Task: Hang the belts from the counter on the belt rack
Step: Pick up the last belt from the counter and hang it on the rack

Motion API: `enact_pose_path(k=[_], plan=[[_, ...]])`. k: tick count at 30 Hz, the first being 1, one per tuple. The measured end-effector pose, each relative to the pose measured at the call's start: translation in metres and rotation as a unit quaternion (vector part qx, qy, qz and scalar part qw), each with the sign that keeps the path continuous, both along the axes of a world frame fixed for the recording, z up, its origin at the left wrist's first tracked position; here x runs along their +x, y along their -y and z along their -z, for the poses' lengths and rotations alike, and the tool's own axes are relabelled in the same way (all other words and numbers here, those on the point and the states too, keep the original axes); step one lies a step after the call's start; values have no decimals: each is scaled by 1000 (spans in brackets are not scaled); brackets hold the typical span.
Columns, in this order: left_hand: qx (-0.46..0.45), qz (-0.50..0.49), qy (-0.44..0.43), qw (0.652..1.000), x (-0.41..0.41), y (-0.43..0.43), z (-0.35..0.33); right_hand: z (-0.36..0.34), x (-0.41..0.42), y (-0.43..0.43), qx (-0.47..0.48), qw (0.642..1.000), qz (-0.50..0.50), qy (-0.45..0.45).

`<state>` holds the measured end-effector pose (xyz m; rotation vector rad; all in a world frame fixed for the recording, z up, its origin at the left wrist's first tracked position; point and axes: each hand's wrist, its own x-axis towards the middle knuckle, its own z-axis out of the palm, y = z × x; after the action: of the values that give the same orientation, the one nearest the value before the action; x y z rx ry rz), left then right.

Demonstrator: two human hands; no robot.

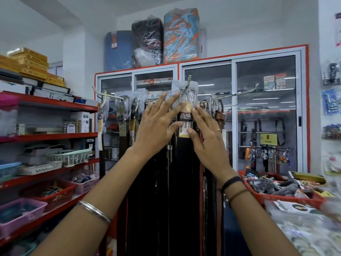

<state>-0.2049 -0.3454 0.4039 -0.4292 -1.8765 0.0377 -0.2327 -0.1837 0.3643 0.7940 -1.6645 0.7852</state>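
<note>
A belt rack (239,93) with metal hooks stands straight ahead, and several dark belts (158,163) hang down from it. One belt (186,109), its buckle wrapped in clear plastic, hangs from the front hook (189,80) with a price tag below the buckle. My left hand (156,126) has its fingers spread, the fingertips against the wrapped buckle and the thumb at the tag. My right hand (208,137) lies flat on the belt's right side, fingers spread, thumb under the tag. Neither hand closes around the belt.
Red shelves (55,108) with boxes and plastic baskets run along the left. A glass-door cabinet (234,111) stands behind the rack. At the right, a red tray (280,197) of small goods sits on a counter (310,233).
</note>
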Motion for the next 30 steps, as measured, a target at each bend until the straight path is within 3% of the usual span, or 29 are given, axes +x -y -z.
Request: enact_pose_path(k=[8,12,16,20,24,30], plan=[[18,16,12,1000,-15,1,5,7,-19,10,-15,999,43,-31],[41,102,13,994,-2,8,11,16,-3,17,-75,996,31,-41],[131,203,-37,970,25,34,38,43,29,44,-111,991,21,-77],[213,206,-104,950,38,84,56,66,49,91,-44,996,3,-83],[272,181,-91,941,33,137,50,73,49,146,61,994,27,-86],[189,141,17,972,0,185,38,73,16,205,206,955,186,-103]])
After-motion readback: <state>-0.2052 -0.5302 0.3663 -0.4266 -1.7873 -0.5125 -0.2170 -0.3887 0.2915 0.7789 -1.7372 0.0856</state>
